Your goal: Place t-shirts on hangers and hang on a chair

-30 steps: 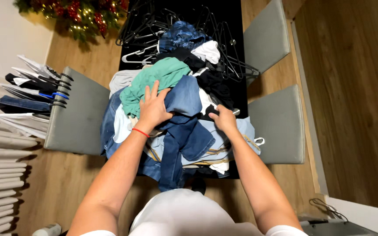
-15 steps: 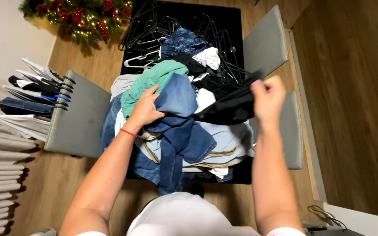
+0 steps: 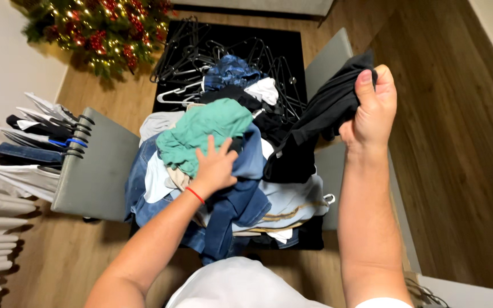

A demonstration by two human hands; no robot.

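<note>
Right hand [image 3: 369,108] is clenching the black fabric garment [image 3: 320,122], lifting it off the clothes pile on the black counter [image 3: 292,51], while left hand [image 3: 215,168], open, is pressing flat on the blue denim jeans [image 3: 241,199]; best holding the pile down until the garment is clearing snags.

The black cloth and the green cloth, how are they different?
The black cloth is lifted up in the right hand, hanging stretched out; the green cloth lies crumpled on the pile. The right hand grips the black cloth, while the left hand only presses flat beside the green cloth. Both are soft clothes.
</note>
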